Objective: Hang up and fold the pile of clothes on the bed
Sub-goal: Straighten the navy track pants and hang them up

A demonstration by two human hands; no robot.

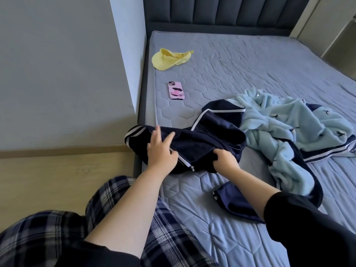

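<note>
A navy garment with white stripes (pixel 208 135) lies crumpled near the left edge of the bed (pixel 240 60). My left hand (pixel 160 149) rests on its left part with straight, spread fingers. My right hand (pixel 224 159) grips a bunch of the navy fabric at its near edge, fingers curled under. To the right lies a light blue fleece garment (pixel 285 130) with small dark marks, tangled with another navy striped piece (pixel 327 150). More navy cloth (pixel 237 201) lies under my right forearm.
A yellow cap (pixel 169 58) and a pink-cased phone (pixel 175 90) lie on the mattress near its left edge. The dark padded headboard (pixel 221 12) stands at the back. A grey wall and wooden floor (pixel 57 170) are to the left. My plaid-trousered leg (pixel 107 199) rests against the bed.
</note>
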